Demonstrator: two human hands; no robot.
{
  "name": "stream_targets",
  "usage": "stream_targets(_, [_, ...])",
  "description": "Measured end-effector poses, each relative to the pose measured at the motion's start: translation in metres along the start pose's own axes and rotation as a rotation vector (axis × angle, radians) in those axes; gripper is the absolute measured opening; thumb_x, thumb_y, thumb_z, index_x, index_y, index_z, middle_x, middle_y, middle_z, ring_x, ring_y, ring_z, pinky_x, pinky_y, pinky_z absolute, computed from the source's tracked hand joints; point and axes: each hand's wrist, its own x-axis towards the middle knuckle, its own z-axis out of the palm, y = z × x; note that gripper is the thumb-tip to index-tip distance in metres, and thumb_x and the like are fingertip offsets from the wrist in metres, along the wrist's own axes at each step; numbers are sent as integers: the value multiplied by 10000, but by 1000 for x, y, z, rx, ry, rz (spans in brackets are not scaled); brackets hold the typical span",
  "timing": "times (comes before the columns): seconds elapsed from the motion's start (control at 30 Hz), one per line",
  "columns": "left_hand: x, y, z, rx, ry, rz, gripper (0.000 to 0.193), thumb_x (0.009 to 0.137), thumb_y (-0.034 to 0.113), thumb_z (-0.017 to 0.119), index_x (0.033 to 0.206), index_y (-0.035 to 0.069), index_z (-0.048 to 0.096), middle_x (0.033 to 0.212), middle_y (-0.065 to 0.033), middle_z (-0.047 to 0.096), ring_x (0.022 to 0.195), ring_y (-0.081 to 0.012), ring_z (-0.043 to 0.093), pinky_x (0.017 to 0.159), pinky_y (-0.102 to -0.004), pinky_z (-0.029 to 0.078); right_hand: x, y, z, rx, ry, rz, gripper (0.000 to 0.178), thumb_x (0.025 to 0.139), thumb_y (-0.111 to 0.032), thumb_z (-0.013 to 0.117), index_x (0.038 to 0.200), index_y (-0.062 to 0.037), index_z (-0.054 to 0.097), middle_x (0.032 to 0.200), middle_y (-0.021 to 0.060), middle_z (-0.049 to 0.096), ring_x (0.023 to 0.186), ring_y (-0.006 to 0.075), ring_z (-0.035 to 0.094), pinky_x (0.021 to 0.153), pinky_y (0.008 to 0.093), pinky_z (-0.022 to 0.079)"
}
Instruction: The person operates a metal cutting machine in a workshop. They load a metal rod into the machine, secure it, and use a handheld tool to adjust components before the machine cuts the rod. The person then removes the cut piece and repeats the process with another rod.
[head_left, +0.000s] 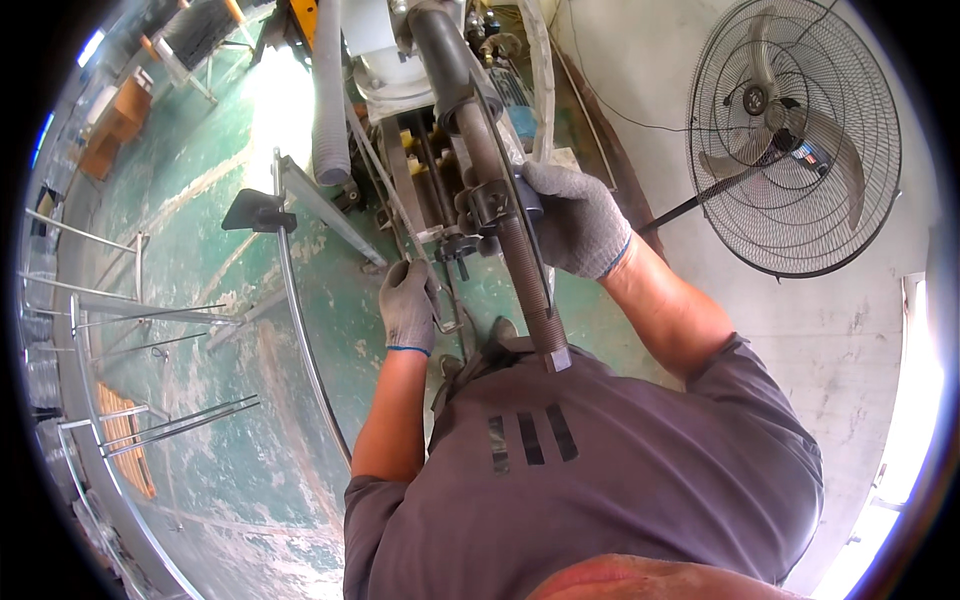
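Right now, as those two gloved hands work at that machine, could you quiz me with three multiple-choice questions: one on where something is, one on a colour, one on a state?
1. Where does the big round fan stand?
A. To the person's right, by the pale wall
B. On the green floor to the left
C. Behind the person's back

2. What colour are the gloves?
A. Bright orange
B. Grey with a blue cuff edge
C. Black

3. What is the right hand doing?
A. Hanging free at the side
B. Lying flat on the floor
C. Gripping the machine beside the long threaded rod

Answers:
1. A, the fan fills the upper right, against the wall.
2. B, both knit gloves are grey, with blue trim at the wrist.
3. C, its fingers wrap a dark part by the rod, while the left hand holds a thin bent wire lower down.
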Motion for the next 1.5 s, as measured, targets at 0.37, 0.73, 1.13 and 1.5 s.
stream_targets(0.37, [37, 16, -20, 345, -2, 198, 273, 1069, 249, 659, 877, 55, 652, 708, -2, 583, 588, -120, 542, 553, -315, 391, 0, -8, 11, -24, 67, 93, 731, 1006, -419, 754, 1545, 29, 546, 1360, 188, 713, 1188, 325, 725, 957, 460, 622])
stream_targets(0.73, [53, 74, -36, 569, -259, 228, 243, 1075, 218, 668, 969, 0, 663, 770, -103, 585, 729, -150, 577, 696, -371, 492, -12, 14, 19, -74, 170, -70, 880, 1026, -528, 711, 1557, 138, 486, 1383, 395, 644, 1130, 477, 733, 919, 574, 639])
stream_targets(1.13, [66, 95, -59, 407, -341, 233, 207, 1078, 217, 670, 1022, 23, 716, 753, 26, 575, 685, -59, 496, 623, -288, 397, -18, 8, 66, -391, 409, -48, 693, 1055, -325, 594, 1503, 193, 486, 1290, 438, 650, 1080, 510, 747, 911, 606, 657])
stream_targets(1.5, [68, 85, -60, 405, -411, 216, 205, 1053, 181, 676, 1017, -19, 658, 831, -121, 586, 799, -156, 526, 773, -341, 494, -24, 6, 44, -299, 311, -114, 606, 1026, -290, 688, 1406, 171, 590, 1213, 322, 718, 997, 428, 772, 870, 519, 665])
